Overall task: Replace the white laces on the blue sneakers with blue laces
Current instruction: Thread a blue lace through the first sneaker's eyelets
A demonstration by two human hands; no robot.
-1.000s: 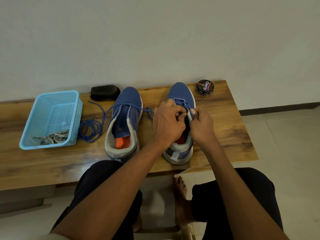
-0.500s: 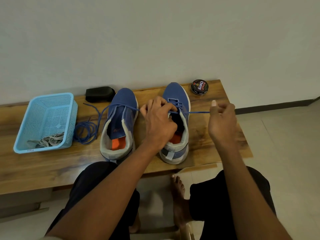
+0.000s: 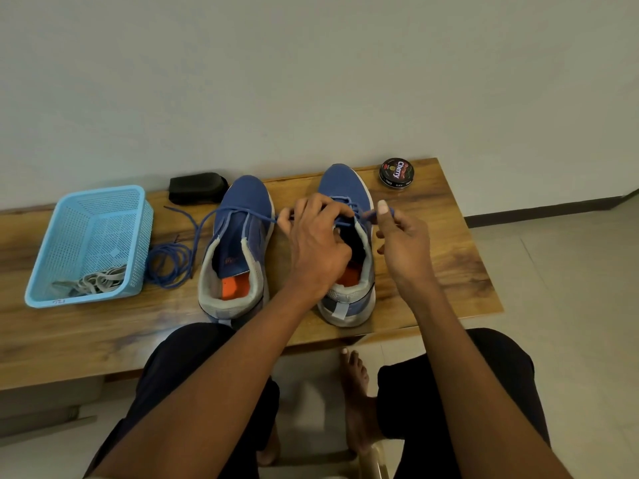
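Two blue shoes stand side by side on the wooden worktop (image 3: 449, 257), heels toward the person. The white laces (image 3: 93, 283) are already out. They lie in a heap in the light blue basket (image 3: 62, 236) on the left side.

The right shoe (image 3: 345, 188) is the one being worked on. A blue lace (image 3: 349, 209) crosses through its top holes near the toe, so the lacing has started there. The left hand (image 3: 318, 247) rests over the open mouth of this shoe with its fingers curled around the lace. The right hand (image 3: 404, 240) is just beside the shoe. Its thumb and first finger pinch the end of the blue lace.

The left shoe (image 3: 238, 243) has only a little blue lace near its toe. The rest of that long lace (image 3: 169, 264) trails off and lies in loops on the worktop between the shoe and the basket.

So I think the task is about half done. Both shoes need lacing down to the top holes, and then tying.

A round tin (image 3: 396, 173) and a black thing (image 3: 197, 187) sit at the back by the wall.
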